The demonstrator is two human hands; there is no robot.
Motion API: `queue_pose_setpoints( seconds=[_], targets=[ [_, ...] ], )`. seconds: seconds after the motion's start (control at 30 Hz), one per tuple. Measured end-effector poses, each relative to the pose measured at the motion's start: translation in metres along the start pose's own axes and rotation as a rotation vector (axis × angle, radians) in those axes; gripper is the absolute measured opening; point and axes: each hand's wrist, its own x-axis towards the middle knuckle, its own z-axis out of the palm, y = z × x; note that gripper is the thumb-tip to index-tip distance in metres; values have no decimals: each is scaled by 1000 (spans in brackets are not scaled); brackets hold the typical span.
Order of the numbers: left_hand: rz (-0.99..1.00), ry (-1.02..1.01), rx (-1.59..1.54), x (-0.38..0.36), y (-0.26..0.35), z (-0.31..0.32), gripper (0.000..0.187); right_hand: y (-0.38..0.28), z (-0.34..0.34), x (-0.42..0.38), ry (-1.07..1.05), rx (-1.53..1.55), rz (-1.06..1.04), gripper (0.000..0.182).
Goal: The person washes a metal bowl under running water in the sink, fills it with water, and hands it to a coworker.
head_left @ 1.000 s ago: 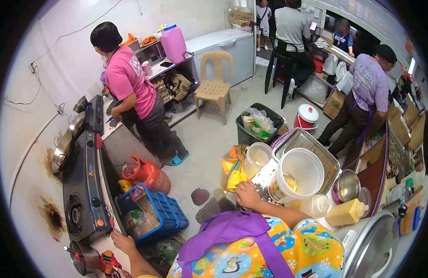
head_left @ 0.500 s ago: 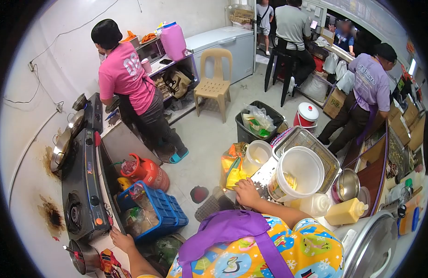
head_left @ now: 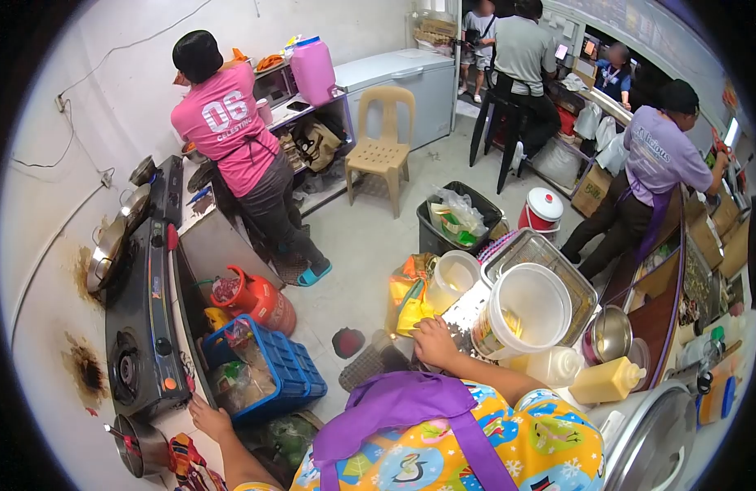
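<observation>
My left hand [head_left: 208, 416] lies spread on the edge of the counter at the left, beside the black gas stove [head_left: 153, 327] and near a metal pot [head_left: 139, 446]. Nothing shows in its fingers. My right hand [head_left: 434, 341] rests with its fingers apart on the corner of the table at the centre, holding nothing visible. Just right of it stands a white plastic bucket [head_left: 532, 307] with something yellow inside. A yellow bag [head_left: 414, 313] hangs close to the fingertips.
A blue crate [head_left: 267, 368] and a red gas cylinder [head_left: 267, 303] stand on the floor between stove and table. A black bin [head_left: 427, 233] and a beige chair [head_left: 381, 155] are ahead. Co-workers stand at left [head_left: 239, 131] and right [head_left: 652, 155].
The person in pink has raised an arm toward the shelf and turned their back more squarely. The person in purple now reaches forward to the right. My hands stay in place.
</observation>
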Motion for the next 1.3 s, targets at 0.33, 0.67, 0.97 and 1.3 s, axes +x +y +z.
queue_pose_setpoints(
  seconds=[0.33,0.67,0.97,1.3],
  targets=[
    [2,-7,-13,0,2,-3,88,-2,-3,0,57,18,-21,29],
    [7,-2,1,1,0,-1,87,-2,-1,0,44,4,-19,31],
    [5,0,-3,2,0,0,86,0,-1,0,24,7,-17,29],
    [-5,-7,4,1,1,-1,88,2,1,0,-24,13,-1,33]
  ],
)
